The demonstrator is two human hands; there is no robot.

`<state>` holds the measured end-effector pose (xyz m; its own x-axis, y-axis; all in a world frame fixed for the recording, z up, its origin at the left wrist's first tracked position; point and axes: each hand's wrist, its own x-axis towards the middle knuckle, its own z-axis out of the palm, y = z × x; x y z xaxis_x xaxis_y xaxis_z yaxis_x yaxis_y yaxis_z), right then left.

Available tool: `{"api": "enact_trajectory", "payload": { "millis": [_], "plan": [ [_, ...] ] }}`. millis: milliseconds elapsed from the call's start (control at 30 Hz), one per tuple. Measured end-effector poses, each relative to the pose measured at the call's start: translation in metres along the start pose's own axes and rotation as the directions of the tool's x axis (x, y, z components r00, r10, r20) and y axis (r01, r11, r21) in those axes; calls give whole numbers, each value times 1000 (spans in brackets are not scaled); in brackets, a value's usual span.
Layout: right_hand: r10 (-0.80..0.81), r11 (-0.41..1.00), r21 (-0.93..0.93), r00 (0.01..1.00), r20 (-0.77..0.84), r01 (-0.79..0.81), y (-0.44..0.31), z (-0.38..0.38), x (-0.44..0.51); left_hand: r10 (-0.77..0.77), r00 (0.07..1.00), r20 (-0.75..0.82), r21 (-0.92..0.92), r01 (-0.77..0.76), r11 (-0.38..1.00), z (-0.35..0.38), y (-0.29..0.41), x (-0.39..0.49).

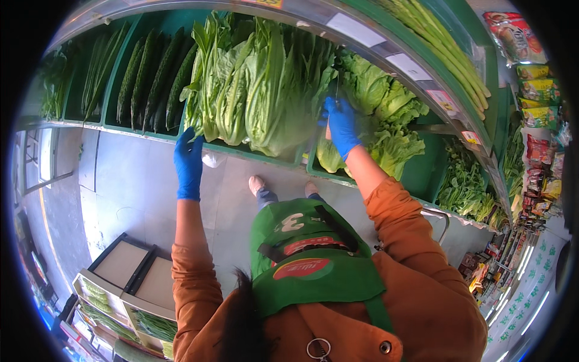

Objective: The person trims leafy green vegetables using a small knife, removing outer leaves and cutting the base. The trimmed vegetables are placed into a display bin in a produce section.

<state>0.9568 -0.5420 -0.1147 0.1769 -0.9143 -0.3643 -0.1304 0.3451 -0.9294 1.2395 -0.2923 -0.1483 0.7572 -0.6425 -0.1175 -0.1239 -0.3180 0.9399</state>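
Note:
My left hand (188, 163), in a blue glove, is raised at the front edge of the green bins, between the cucumbers (156, 81) and the upright heads of long-leaf lettuce (267, 90). Its fingers are slightly curled and apart, and nothing shows in them. Farther right, my gloved right hand (342, 124) is over the bin of curly green lettuce (384, 97). It is closed around a slim object with a pinkish part (328, 132) showing below the fingers. Most of that object is hidden, so its kind is unclear. Haze blurs the leaves around this hand.
A curved shelf edge with price labels (409, 66) arches above the bins, with asparagus (434, 50) on top. Bunched leafy greens (466, 176) fill a bin at right. Hanging packets (538, 99) line the far right. Behind me at left stands a vegetable rack (126, 298).

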Motion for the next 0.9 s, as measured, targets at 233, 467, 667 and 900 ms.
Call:
{"api": "enact_trajectory", "payload": {
  "millis": [233, 467, 667, 900],
  "plan": [
    [17, 999, -42, 983, 181, -10, -67, -26, -49, -61, 995, -84, 33, 64, 997, -18, -6, -101],
    [171, 966, -259, 787, 592, -16, -53, -109, -108, -365, 878, -309, -37, 372, 927, 12, -16, -301],
    [557, 811, -577, 174, 812, 96, 17, -147, -163, -586, 523, -619, -320, 513, 796, 155, -35, -561],
    [684, 707, -536, -253, 685, 461, 52, -167, -239, -657, 97, -747, -516, 539, 666, 323, 87, -709]
  ]
}}
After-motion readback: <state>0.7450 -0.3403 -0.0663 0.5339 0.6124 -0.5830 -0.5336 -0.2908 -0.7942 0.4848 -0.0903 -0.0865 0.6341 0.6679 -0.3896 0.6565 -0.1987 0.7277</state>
